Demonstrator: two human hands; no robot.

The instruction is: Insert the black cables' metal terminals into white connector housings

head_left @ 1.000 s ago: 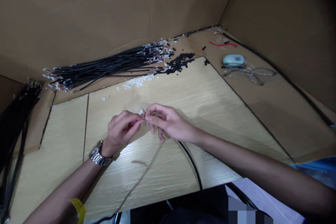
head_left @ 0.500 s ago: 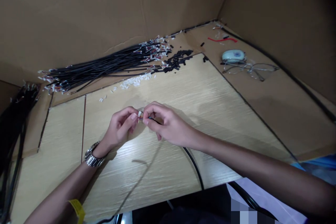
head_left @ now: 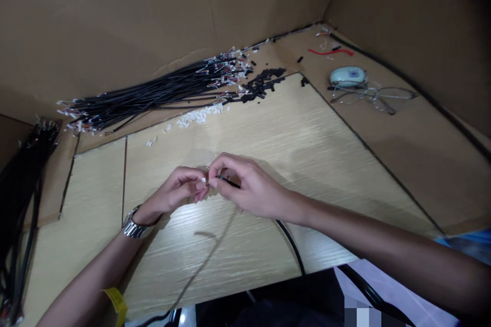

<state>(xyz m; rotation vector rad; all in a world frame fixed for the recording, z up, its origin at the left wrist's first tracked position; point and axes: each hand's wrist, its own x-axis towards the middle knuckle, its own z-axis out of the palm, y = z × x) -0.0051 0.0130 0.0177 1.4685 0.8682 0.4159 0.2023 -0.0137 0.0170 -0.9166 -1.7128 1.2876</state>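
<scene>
left hand [head_left: 180, 191]: my fingertips pinch a small white plastic connector housing [head_left: 203, 182], held just above the pale wood-grain tabletop [head_left: 268, 127]
right hand [head_left: 245, 189]: thumb and forefinger pressed on the tip of a thin black cable [head_left: 289, 242], touching the housing; cable trails back under my wrist
step: looks like seating the wire ends into the housing
next: likely needs a straight push, pins lined up
beyond fingertips: loose white housings [head_left: 199, 116], bundle of black cables [head_left: 153, 94]
writing: none readable
</scene>
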